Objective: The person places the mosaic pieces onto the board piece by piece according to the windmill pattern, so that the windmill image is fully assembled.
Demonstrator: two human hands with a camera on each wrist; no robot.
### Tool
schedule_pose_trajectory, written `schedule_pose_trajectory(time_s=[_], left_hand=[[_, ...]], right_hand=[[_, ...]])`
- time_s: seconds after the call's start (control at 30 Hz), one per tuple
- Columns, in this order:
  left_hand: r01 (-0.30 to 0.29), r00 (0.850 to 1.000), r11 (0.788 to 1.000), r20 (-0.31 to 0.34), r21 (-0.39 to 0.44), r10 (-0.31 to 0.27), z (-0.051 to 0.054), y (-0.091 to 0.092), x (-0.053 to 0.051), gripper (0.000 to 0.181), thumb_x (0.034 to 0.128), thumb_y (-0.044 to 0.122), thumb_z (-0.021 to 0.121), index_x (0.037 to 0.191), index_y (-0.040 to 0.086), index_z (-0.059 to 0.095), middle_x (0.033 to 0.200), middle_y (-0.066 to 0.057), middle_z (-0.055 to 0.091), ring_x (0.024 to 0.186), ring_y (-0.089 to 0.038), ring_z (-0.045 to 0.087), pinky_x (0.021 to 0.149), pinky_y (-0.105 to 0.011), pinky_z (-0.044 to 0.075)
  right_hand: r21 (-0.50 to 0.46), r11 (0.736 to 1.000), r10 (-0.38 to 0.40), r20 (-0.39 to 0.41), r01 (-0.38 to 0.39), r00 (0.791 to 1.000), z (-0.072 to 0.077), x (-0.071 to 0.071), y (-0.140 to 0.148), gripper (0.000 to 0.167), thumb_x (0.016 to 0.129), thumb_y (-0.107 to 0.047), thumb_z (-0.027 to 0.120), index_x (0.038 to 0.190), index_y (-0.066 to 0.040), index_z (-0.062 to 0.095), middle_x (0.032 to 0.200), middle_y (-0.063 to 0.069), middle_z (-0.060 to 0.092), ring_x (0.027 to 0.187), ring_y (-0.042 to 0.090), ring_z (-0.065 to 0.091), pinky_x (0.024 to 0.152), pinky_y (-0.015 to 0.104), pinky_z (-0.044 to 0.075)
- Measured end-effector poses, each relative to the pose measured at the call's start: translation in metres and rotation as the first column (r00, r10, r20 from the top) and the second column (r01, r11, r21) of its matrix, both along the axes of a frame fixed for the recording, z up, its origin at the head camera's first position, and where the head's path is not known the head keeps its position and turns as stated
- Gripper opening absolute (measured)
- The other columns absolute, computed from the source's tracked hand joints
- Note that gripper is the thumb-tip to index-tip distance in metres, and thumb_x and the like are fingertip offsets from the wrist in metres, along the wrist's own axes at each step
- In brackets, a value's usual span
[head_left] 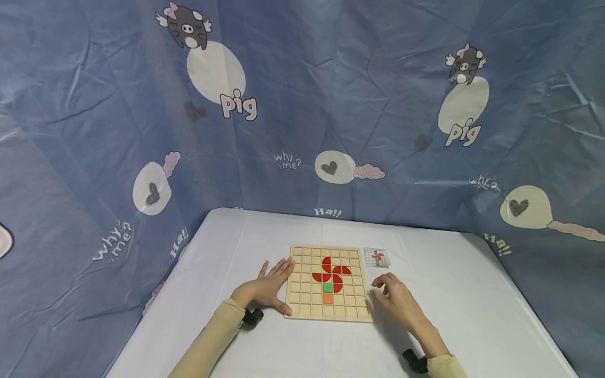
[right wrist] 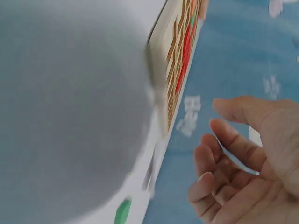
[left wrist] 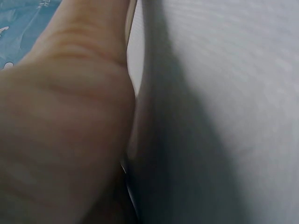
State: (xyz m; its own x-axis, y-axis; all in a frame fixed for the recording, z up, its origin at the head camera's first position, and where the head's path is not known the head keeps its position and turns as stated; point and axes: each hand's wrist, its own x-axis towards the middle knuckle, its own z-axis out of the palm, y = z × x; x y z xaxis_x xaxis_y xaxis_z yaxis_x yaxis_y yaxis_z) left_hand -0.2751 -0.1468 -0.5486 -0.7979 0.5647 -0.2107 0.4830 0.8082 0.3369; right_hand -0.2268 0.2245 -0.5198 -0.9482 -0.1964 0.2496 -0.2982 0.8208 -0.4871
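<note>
A square wooden grid board (head_left: pixel 304 298) lies on the white table. Red curved pieces (head_left: pixel 326 265) form a pinwheel on it, with a green square (head_left: pixel 327 287) and an orange square (head_left: pixel 328 298) in a column below. My left hand (head_left: pixel 266 290) rests at the board's left edge, thumb and fingers spread; the left wrist view shows mostly skin and tabletop. Just off the board's right edge hovers my right hand (head_left: pixel 398 302). Its fingers (right wrist: pixel 205 161) are loosely bent, and nothing shows between them and the thumb in the right wrist view.
A small card (head_left: pixel 376 257) printed with a pinwheel on a grid lies beyond the board's upper right corner. In the right wrist view a blurred green thing (right wrist: pixel 122 212) is on the table. Blue patterned cloth (head_left: pixel 293 105) hangs around the table.
</note>
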Motion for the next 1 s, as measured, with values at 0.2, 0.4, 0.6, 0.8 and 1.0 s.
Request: schedule_pose_trajectory(time_s=[0.2, 0.4, 0.6, 0.8, 1.0], left_hand=[[-0.002, 1.0, 1.0, -0.011, -0.004, 0.002, -0.002, 0.0, -0.001, 0.133, 0.0627, 0.075, 0.07, 0.156, 0.01, 0.0, 0.164, -0.006, -0.004, 0.151, -0.028, -0.004, 0.117, -0.063, -0.006], [0.002, 1.0, 1.0, -0.023, 0.004, -0.002, -0.002, 0.0, -0.001, 0.133, 0.063, 0.074, 0.071, 0.156, 0.01, 0.001, 0.164, -0.006, -0.003, 0.151, -0.028, -0.002, 0.116, -0.064, -0.005], [0.006, 1.0, 1.0, -0.021, 0.008, -0.006, -0.002, 0.0, 0.0, 0.132, 0.064, 0.072, 0.071, 0.156, 0.009, 0.001, 0.164, -0.007, -0.003, 0.151, -0.029, -0.002, 0.116, -0.064, -0.005], [0.01, 1.0, 1.0, -0.021, 0.029, -0.009, 0.0, 0.0, 0.0, 0.132, 0.0644, 0.071, 0.072, 0.156, 0.008, 0.002, 0.164, -0.009, -0.002, 0.151, -0.03, -0.001, 0.116, -0.065, -0.004], [0.006, 1.0, 1.0, -0.013, 0.03, -0.006, -0.002, -0.001, 0.0, 0.131, 0.0648, 0.071, 0.072, 0.156, 0.008, 0.001, 0.164, -0.008, -0.003, 0.151, -0.03, -0.002, 0.116, -0.065, -0.005]], right_hand=[[0.039, 0.99, -0.137, 0.011, 0.136, 0.991, -0.001, -0.001, 0.041, 0.03, 0.085, -0.017, 0.073, 0.108, -0.001, 0.064, 0.101, 0.012, 0.061, 0.084, 0.022, 0.059, 0.067, 0.035, 0.05], [0.069, 0.98, -0.191, 0.111, 0.184, 0.975, -0.006, -0.002, 0.066, 0.043, 0.085, -0.024, 0.074, 0.112, 0.007, 0.06, 0.103, 0.019, 0.06, 0.088, 0.029, 0.061, 0.072, 0.045, 0.052], [0.103, 0.973, -0.223, 0.196, 0.206, 0.955, -0.017, -0.006, 0.071, 0.049, 0.081, -0.027, 0.077, 0.11, 0.009, 0.06, 0.102, 0.02, 0.06, 0.09, 0.029, 0.062, 0.077, 0.046, 0.053], [0.085, 0.977, -0.206, 0.178, 0.194, 0.962, -0.019, -0.008, 0.071, 0.039, 0.08, -0.017, 0.076, 0.104, 0.01, 0.061, 0.097, 0.019, 0.061, 0.087, 0.028, 0.063, 0.076, 0.045, 0.055], [0.091, 0.976, -0.213, 0.187, 0.199, 0.959, -0.02, -0.011, 0.069, 0.034, 0.079, -0.014, 0.077, 0.103, 0.008, 0.065, 0.092, 0.013, 0.062, 0.082, 0.023, 0.063, 0.072, 0.041, 0.056]])
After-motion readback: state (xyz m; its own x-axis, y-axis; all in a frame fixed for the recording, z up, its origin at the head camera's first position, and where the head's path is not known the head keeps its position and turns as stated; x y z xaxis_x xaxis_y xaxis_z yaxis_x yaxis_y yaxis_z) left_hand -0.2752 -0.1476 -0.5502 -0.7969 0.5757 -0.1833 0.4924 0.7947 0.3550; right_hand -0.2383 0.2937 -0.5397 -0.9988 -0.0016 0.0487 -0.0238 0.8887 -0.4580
